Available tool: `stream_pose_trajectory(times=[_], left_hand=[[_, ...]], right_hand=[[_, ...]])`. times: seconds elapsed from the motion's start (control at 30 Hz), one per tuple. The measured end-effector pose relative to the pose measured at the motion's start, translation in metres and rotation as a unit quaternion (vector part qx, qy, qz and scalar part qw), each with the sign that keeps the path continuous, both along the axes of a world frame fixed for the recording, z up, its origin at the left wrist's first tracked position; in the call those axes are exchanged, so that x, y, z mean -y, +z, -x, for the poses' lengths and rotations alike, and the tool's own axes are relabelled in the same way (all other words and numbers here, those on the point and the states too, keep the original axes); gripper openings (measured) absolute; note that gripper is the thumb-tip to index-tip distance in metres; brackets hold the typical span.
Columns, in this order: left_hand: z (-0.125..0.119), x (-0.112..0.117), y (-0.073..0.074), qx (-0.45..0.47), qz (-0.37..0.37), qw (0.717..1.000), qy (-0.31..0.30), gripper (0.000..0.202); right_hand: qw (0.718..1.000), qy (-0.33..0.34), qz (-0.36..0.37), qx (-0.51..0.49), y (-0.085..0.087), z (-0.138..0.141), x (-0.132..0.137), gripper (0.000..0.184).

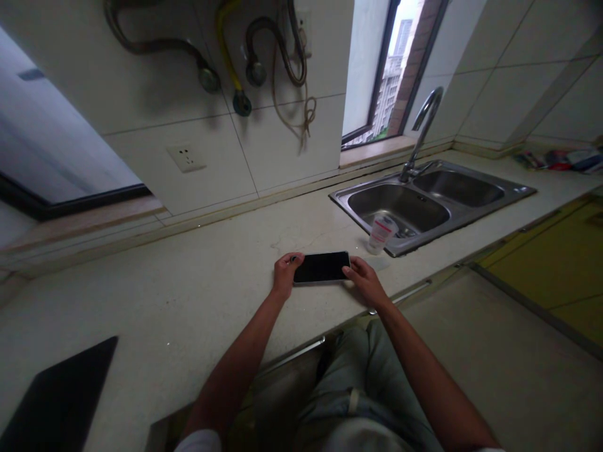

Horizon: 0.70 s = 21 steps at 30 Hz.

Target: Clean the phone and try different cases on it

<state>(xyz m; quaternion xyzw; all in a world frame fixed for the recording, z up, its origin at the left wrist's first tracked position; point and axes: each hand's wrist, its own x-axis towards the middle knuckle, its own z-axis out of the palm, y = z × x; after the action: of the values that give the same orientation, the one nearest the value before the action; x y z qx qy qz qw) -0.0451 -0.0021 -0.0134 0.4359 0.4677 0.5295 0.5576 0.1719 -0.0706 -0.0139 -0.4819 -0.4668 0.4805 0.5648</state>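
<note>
A smartphone (322,268) with a dark screen is held sideways between my two hands, above the pale countertop (226,276). My left hand (285,274) grips its left end, the thumb over the front edge. Around the right end my right hand (365,277) is closed, its thumb on the screen's border. The fingers behind the phone are hidden. Just beyond my right hand, a clear plastic cup (381,232) with red bands stands beside the sink.
A steel double sink (343,199) with a tall tap (426,119) is set in the counter at right. A black panel (61,395) lies at lower left. Pipes (277,25) and a wall socket (187,157) are on the tiled wall. Colourful packets (560,160) lie far right.
</note>
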Motion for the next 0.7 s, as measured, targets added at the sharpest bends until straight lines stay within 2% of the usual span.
stream_pose_trajectory(times=[0.1, 0.2, 0.27, 0.33, 0.4, 0.57, 0.63, 0.7], left_hand=[[0.000, 0.004, 0.006, -0.004, 0.033, 0.999, -0.019, 0.045], [0.001, 0.005, 0.009, 0.011, 0.055, 0.998, -0.039, 0.061], [0.002, 0.003, 0.007, 0.037, 0.048, 0.998, -0.030, 0.061], [0.002, -0.001, 0.004, 0.055, 0.035, 0.998, -0.004, 0.058], [0.002, -0.005, -0.001, 0.042, 0.015, 0.999, 0.009, 0.056], [-0.001, -0.005, -0.011, -0.096, -0.093, 0.991, 0.009, 0.048], [-0.001, -0.001, -0.011, -0.183, -0.146, 0.972, 0.008, 0.045], [-0.001, 0.003, -0.011, -0.273, -0.196, 0.942, 0.001, 0.044]], right_hand=[[1.000, -0.005, -0.001, 0.028, 0.003, 0.000, 0.003, 0.060], [0.995, 0.068, 0.054, 0.056, 0.005, 0.001, 0.005, 0.050], [0.990, 0.101, 0.095, 0.035, 0.003, 0.005, 0.007, 0.044], [0.990, 0.081, 0.116, -0.007, 0.000, 0.012, 0.011, 0.045], [0.992, 0.031, 0.119, -0.039, -0.004, 0.021, 0.016, 0.046], [0.991, -0.059, 0.098, -0.065, -0.009, 0.043, 0.025, 0.047], [0.992, -0.068, 0.093, -0.045, -0.010, 0.047, 0.027, 0.046], [0.993, -0.066, 0.091, -0.021, -0.012, 0.050, 0.027, 0.046]])
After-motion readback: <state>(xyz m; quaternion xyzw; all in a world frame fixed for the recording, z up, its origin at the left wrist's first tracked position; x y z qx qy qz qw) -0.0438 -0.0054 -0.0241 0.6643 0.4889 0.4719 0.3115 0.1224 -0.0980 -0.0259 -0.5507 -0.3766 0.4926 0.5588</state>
